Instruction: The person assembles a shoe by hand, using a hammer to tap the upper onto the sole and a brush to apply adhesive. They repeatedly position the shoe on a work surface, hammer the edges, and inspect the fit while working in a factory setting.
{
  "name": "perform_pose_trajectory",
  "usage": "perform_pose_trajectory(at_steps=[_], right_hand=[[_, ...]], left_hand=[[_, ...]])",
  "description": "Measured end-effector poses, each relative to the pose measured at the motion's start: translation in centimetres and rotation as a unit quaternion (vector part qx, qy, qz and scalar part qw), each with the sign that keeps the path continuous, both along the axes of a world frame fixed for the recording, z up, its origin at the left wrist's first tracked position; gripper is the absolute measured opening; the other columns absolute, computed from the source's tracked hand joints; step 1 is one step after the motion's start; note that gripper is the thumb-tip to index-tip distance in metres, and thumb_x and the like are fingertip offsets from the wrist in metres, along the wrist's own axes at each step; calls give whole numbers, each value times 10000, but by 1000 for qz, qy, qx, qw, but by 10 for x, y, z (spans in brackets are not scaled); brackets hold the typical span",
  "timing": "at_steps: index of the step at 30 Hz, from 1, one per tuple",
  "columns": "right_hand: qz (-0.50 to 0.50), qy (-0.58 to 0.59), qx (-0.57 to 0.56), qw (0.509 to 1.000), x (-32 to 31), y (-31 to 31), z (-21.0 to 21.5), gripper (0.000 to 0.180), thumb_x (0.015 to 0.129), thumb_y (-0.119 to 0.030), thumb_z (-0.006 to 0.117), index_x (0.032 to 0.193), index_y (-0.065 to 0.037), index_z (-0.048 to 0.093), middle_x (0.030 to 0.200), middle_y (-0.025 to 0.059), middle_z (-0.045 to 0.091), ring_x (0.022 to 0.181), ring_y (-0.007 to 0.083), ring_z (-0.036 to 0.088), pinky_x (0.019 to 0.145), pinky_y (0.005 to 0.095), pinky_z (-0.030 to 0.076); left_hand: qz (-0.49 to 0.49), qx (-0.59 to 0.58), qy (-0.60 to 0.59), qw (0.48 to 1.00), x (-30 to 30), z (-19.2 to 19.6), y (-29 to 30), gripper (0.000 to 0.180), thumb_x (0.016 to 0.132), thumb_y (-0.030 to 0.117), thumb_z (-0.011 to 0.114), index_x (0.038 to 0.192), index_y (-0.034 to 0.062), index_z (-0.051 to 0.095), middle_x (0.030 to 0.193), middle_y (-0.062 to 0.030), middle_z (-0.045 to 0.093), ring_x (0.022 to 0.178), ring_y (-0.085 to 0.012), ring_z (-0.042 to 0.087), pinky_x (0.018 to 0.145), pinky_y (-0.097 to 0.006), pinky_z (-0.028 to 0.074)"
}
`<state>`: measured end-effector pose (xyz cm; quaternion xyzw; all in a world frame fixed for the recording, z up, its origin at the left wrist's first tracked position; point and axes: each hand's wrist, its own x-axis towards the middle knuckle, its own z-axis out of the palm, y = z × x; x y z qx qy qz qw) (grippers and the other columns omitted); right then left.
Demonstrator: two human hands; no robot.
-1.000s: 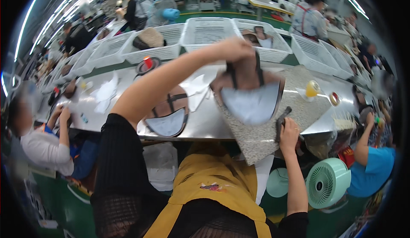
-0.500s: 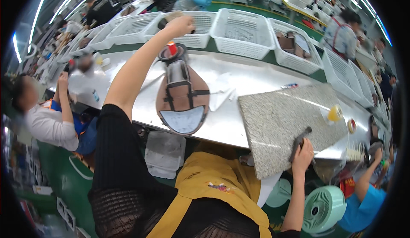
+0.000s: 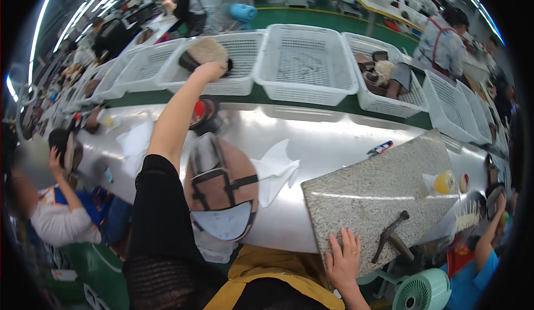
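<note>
My left hand (image 3: 211,72) reaches forward to a white plastic basket (image 3: 243,89), its fingers closed on a fleece-lined shoe upper (image 3: 207,52), tan and fuzzy with dark parts. My right hand (image 3: 343,259) lies flat with fingers spread on the near left part of a speckled stone slab (image 3: 367,185). Beside it on the slab rests a hammer (image 3: 391,239), apart from the fingers. Left of the slab, under my left forearm, a brown rounded board (image 3: 243,165) with black straps and a pale curved front lies on the metal table (image 3: 289,210).
More white baskets (image 3: 307,94) line the table's far side; one at right holds several shoe pieces (image 3: 384,73). A white cloth (image 3: 276,171), a pen (image 3: 380,148) and yellow tape (image 3: 444,182) lie nearby. Co-workers sit close at left and right. A green fan (image 3: 421,290) stands lower right.
My right hand has let go of the hammer, which now lies on the slab, and has moved left to rest flat. My left hand stays at the basket with the upper. The view has shifted.
</note>
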<state>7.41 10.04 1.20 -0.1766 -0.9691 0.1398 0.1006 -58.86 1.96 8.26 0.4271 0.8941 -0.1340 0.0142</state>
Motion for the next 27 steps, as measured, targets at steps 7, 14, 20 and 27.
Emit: perform_pose_trajectory(at_steps=[7,14,20,27], right_hand=[[-22,-29,-6,999,2,1,-6,392,856,-284,566,1223,-147,590,1351,159,447,1285,347,380,1056,537,263],[-4,-43,-6,999,5,3,-13,401,860,-279,560,1223,-109,584,1360,173,425,1291,369,358,1058,565,247],[-20,-25,-6,999,1,0,-6,377,868,-275,541,1205,-119,600,1344,163,453,1280,352,383,1057,543,260],[-12,20,-24,999,-2,-2,0,431,806,-170,603,1226,-83,561,1350,172,433,1283,352,370,1063,540,255]], left_hand=[[204,-20,-77,976,-39,-58,60,427,878,290,536,1292,188,520,1304,-83,547,1187,-283,527,950,-438,447],[232,84,-5,969,-72,-56,40,463,921,405,478,1236,70,536,1270,-143,563,1180,-312,534,950,-437,441],[229,255,81,936,-47,-8,14,446,945,388,436,1152,8,542,1146,-234,599,1062,-394,577,889,-478,450],[-12,471,88,878,38,98,-4,306,914,338,528,1007,54,595,779,-137,678,714,-299,652,657,-368,494]])
